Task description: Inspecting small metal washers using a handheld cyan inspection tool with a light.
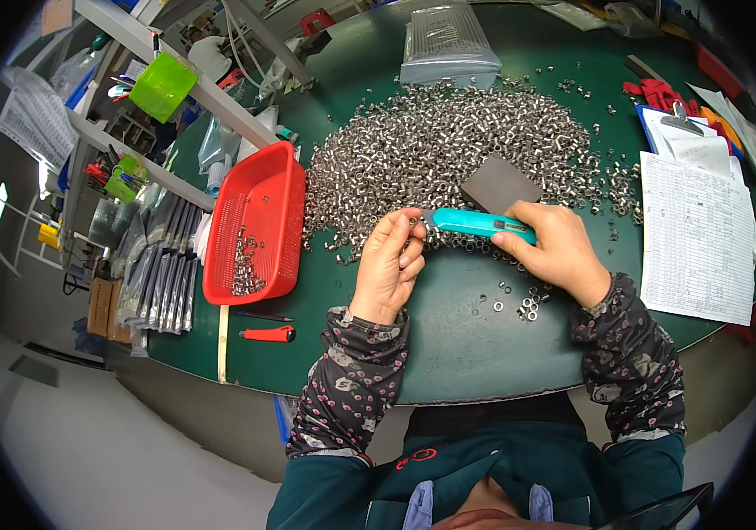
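Note:
My right hand is closed round a teal utility knife, its tip pointing left. The tip meets the fingers of my left hand, which pinch what looks like a small metal ring; my fingertips mostly hide it. Behind both hands spreads a wide heap of small shiny metal rings. A flat grey metal block lies on the heap's near side, just beyond the knife. Several loose rings sit on the green tabletop below my right hand.
A red plastic basket with some rings stands at left. Near it lie a red utility knife and a pen. Printed sheets and a clipboard are at right, red gloves behind. A bagged stack lies at the back.

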A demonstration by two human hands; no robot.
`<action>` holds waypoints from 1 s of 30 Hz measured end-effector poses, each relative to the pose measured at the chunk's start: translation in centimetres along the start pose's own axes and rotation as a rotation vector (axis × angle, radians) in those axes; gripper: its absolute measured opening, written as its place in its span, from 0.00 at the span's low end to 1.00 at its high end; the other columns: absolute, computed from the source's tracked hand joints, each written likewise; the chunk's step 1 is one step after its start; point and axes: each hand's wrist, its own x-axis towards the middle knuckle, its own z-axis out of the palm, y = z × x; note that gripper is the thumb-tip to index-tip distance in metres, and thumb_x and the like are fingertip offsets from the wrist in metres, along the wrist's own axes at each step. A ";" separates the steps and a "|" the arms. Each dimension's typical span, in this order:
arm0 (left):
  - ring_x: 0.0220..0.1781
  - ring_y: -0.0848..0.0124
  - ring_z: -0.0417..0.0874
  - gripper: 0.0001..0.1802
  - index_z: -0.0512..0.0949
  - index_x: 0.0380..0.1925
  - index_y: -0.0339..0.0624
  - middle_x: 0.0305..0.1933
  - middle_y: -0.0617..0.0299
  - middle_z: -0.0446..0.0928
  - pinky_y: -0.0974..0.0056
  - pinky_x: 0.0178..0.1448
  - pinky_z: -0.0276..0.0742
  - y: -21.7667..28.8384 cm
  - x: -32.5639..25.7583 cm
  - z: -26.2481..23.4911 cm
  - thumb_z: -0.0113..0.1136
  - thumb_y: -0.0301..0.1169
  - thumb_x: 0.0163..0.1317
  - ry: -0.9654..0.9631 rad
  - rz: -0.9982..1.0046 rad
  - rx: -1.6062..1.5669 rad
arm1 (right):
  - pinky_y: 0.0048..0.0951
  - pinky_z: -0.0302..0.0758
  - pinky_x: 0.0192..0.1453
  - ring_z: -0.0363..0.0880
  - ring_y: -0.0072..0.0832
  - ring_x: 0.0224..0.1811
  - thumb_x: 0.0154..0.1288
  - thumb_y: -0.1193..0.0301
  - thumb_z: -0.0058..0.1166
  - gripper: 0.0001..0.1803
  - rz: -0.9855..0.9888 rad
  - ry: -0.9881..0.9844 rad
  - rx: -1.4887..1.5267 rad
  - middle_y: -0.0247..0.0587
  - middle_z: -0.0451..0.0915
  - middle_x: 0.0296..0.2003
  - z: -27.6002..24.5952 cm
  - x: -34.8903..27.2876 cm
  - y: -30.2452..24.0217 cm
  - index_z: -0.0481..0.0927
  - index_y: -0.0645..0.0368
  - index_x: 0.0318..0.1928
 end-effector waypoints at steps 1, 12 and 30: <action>0.18 0.85 0.59 0.09 0.72 0.42 0.40 0.31 0.63 0.71 0.81 0.16 0.53 0.0 0.0 0.0 0.46 0.32 0.66 0.000 0.000 0.000 | 0.38 0.70 0.29 0.76 0.43 0.25 0.53 0.58 0.56 0.17 -0.006 0.004 -0.005 0.47 0.76 0.22 0.0 0.0 0.0 0.77 0.61 0.30; 0.17 0.85 0.59 0.07 0.71 0.40 0.41 0.32 0.63 0.71 0.81 0.15 0.53 0.0 0.0 0.3 0.47 0.30 0.66 0.025 0.030 0.055 | 0.41 0.70 0.28 0.76 0.44 0.23 0.52 0.55 0.56 0.18 0.011 0.002 0.008 0.47 0.75 0.18 0.2 0.0 0.2 0.78 0.59 0.29; 0.19 0.84 0.59 0.12 0.71 0.45 0.38 0.31 0.65 0.69 0.80 0.16 0.54 0.0 0.2 0.0 0.45 0.32 0.67 -0.003 -0.008 0.008 | 0.36 0.70 0.29 0.77 0.41 0.25 0.52 0.59 0.57 0.16 0.010 0.014 0.018 0.46 0.76 0.21 -0.1 0.2 0.0 0.77 0.60 0.30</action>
